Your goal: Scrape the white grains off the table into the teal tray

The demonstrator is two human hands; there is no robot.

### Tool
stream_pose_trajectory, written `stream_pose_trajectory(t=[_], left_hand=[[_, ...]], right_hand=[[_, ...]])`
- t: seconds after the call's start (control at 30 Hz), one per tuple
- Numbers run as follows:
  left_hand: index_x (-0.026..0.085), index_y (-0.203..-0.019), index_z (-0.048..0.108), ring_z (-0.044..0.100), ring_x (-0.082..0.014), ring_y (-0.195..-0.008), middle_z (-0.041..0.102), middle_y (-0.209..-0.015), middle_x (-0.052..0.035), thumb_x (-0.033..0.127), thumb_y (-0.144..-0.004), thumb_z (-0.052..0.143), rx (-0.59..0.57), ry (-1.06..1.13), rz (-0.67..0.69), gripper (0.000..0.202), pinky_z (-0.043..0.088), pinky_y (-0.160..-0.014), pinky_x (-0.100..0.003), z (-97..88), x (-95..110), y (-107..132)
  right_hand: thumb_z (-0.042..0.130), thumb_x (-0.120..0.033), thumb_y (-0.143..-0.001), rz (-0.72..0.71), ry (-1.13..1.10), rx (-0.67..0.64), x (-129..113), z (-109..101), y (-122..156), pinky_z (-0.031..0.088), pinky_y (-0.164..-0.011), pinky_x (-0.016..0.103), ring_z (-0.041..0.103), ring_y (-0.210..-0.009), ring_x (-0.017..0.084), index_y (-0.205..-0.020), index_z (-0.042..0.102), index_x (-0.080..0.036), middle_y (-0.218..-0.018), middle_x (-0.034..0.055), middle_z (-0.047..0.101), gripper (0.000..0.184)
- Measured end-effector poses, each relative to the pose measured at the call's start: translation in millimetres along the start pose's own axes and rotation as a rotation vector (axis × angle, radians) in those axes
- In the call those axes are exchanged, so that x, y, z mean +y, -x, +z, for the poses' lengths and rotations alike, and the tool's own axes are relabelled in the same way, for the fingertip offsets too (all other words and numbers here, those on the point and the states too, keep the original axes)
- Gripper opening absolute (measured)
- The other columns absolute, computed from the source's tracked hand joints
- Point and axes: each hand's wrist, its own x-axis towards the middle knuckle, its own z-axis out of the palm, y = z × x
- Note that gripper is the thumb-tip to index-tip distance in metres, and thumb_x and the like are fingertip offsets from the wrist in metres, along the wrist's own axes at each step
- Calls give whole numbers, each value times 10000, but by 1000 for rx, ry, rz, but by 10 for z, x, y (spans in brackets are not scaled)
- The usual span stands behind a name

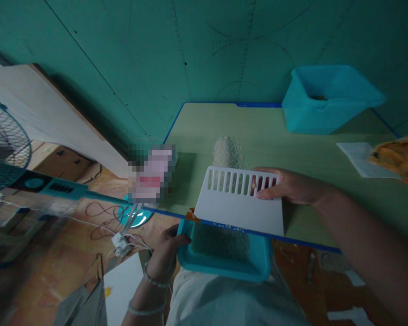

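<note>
My right hand (pixel 289 186) grips a white slotted plastic panel (pixel 236 208) by its right end, thumb on top and fingers showing through the slots. The panel stands tilted over the table's front edge. Just behind it, a small heap of pale granules (pixel 227 149) lies on the green tabletop (pixel 197 122). Below the edge, my left hand (pixel 166 253) is closed on the left rim of a turquoise tray (pixel 224 268). Granules (pixel 221 242) cover the tray's bottom. Some white bits sit along the table edge between panel and tray.
A turquoise bin (pixel 309 115) stands at the back right. Near it lie a white sheet (pixel 358 159) and an orange cloth (pixel 399 158). A pixelated object (pixel 153 176) sits at the table's left edge. A fan (pixel 7 149), cables and a power strip (pixel 121 244) are at left.
</note>
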Motion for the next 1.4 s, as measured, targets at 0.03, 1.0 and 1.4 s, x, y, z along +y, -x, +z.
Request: stream_pose_trajectory(t=[0.03, 1.0, 1.4], left_hand=[[137, -618, 704, 574, -156, -496, 666, -526, -19, 114, -398, 606, 1, -1, -1, 242, 469, -514, -251, 3, 5, 3], [134, -636, 678, 615, -179, -559, 674, -547, -14, 98, -436, 598, -13, 17, 9, 218, 467, -561, -259, -71, -35, 18], [128, -653, 680, 616, -183, -533, 682, -549, -35, 138, -484, 609, -66, 4, 80, 184, 459, -521, -257, -222, -96, 23]], right_hand=[[697, -174, -538, -5, 11, -1, 0, 1, 2, 430, -484, 219, 571, -526, 109, -715, 575, -199, -630, -50, 650, 216], [733, -249, -546, -140, -228, 454, -90, -179, -50, 448, -524, 250, 583, -555, 132, -740, 582, -210, -625, -37, 641, 249], [632, -217, -662, -314, -273, 830, -22, -481, -220, 490, -593, 301, 618, -664, 160, -767, 536, -256, -702, -38, 649, 147]])
